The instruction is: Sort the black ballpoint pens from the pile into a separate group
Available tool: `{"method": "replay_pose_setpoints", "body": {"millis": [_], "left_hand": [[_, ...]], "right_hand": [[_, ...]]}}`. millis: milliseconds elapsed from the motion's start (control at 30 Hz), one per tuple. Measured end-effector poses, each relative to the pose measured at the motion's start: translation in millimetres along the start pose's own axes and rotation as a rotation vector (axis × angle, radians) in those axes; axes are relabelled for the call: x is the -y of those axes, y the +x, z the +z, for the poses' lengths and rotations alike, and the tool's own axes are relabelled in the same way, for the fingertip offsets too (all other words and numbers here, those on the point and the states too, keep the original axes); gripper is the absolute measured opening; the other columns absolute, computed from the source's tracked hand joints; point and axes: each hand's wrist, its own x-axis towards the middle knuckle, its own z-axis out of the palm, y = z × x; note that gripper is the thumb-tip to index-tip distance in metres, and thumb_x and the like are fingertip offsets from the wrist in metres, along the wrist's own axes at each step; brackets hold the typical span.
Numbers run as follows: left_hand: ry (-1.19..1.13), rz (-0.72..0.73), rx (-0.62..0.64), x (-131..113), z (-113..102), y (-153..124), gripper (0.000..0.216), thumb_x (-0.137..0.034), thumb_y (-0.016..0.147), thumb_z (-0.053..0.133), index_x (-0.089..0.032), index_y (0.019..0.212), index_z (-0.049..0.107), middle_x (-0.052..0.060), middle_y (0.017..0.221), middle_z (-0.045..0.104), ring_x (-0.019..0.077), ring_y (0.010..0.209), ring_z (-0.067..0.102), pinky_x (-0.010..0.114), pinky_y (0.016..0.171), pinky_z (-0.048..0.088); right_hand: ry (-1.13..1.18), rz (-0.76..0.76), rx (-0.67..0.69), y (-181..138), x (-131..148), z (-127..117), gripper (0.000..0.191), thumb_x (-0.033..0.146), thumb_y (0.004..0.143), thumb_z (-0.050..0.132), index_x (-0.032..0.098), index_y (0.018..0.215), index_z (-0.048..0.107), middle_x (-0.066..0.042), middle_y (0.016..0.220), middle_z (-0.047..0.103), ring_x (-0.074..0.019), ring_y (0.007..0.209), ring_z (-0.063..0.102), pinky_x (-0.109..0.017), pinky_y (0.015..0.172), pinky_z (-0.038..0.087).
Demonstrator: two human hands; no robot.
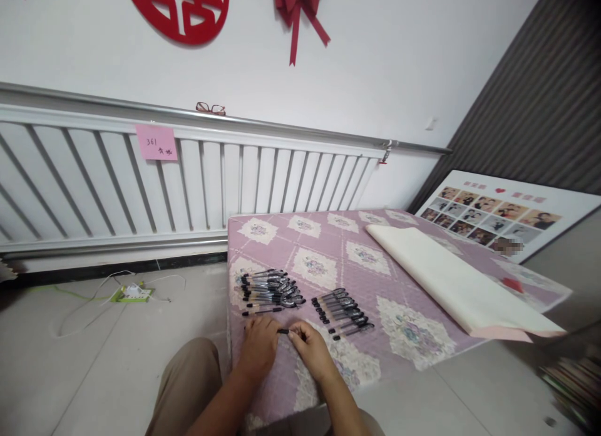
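Both hands meet over the near left part of a purple floral tablecloth (pixel 323 235). Between them shows the dark end of a pen (pixel 283 331). My left hand (pixel 260 345) is closed around the pen, hiding most of its length. The thumb and fingers of my right hand (pixel 307 345) pinch the pen's other end. Just beyond my left hand lies a pile of black-and-clear pens (pixel 270 289). To the right of it, a second group of pens (pixel 342 309) lies in a slanted row, with small black caps (pixel 323 314) by their left ends.
A folded cream sheet (pixel 432 273) lies along the table's right side, near a photo board (pixel 498 213). Behind the table runs a white radiator (pixel 263 179) with a pink note (pixel 156 142) and glasses (pixel 211 108) above. A power strip (pixel 134 292) with cords sits on the floor.
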Motion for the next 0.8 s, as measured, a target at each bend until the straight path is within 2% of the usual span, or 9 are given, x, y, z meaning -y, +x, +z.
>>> {"method": "replay_pose_setpoints", "body": {"millis": [100,267,333,433,600,667,800], "left_hand": [[-0.003,-0.003,-0.003,-0.1,0.0,-0.2,0.024,-0.013,0.088,0.046,-0.026,0.098,0.062,0.0,0.099,0.063,0.0201,0.099,0.053,0.038,0.092,0.031],[-0.011,-0.009,-0.008,-0.5,-0.4,-0.2,0.025,-0.012,0.088,0.045,-0.027,0.098,0.063,0.0,0.099,0.063,0.0201,0.1,0.053,0.039,0.094,0.029],[-0.016,-0.007,-0.006,-0.5,-0.8,-0.2,0.025,-0.012,0.088,0.045,-0.027,0.098,0.063,0.0,0.099,0.063,0.0202,0.099,0.053,0.039,0.094,0.03],[-0.019,-0.006,-0.005,-1.0,-1.6,-0.3,0.024,-0.012,0.088,0.045,-0.026,0.098,0.063,0.0,0.098,0.063,0.0205,0.099,0.053,0.038,0.092,0.031],[-0.014,-0.012,-0.009,-2.3,-2.8,-0.3,0.025,-0.012,0.089,0.044,-0.026,0.097,0.063,0.001,0.098,0.063,0.0208,0.098,0.053,0.039,0.093,0.03],[-0.012,-0.01,-0.005,-2.4,-3.1,-0.2,0.025,-0.013,0.089,0.044,-0.026,0.097,0.063,0.001,0.098,0.063,0.0207,0.098,0.053,0.039,0.093,0.03],[-0.005,-0.009,0.005,-2.6,-4.0,-0.3,0.025,-0.013,0.089,0.044,-0.027,0.097,0.063,0.0,0.098,0.063,0.0199,0.099,0.053,0.038,0.093,0.03]], "right_hand": [[-0.011,0.001,-0.007,0.0,0.2,0.7,0.028,0.039,0.082,0.05,0.02,0.064,0.06,0.0,0.066,0.059,-0.0176,0.068,0.054,-0.027,0.065,0.041],[-0.006,0.006,-0.023,-0.2,1.4,1.5,0.019,0.035,0.079,0.053,0.02,0.085,0.064,0.0,0.073,0.061,-0.0173,0.068,0.055,-0.027,0.065,0.042],[-0.002,0.003,-0.017,-0.4,2.0,1.2,0.017,0.034,0.079,0.054,0.02,0.079,0.063,0.0,0.07,0.06,-0.0169,0.067,0.055,-0.026,0.064,0.042],[-0.006,0.0,-0.022,-0.2,2.7,1.3,0.026,0.038,0.082,0.05,0.02,0.065,0.059,0.0,0.066,0.059,-0.0173,0.067,0.055,-0.026,0.064,0.042],[-0.001,0.003,-0.036,-0.3,2.3,2.8,0.018,0.036,0.079,0.054,0.02,0.079,0.063,0.0,0.069,0.061,-0.0168,0.066,0.055,-0.026,0.063,0.042],[-0.001,0.002,-0.032,-0.4,1.9,3.0,0.017,0.035,0.079,0.054,0.02,0.075,0.062,0.001,0.067,0.06,-0.0164,0.065,0.055,-0.026,0.061,0.042],[-0.012,0.004,-0.046,-0.3,1.9,3.2,0.027,0.04,0.082,0.05,0.021,0.065,0.06,0.0,0.065,0.06,-0.0172,0.066,0.054,-0.027,0.062,0.041]]}}
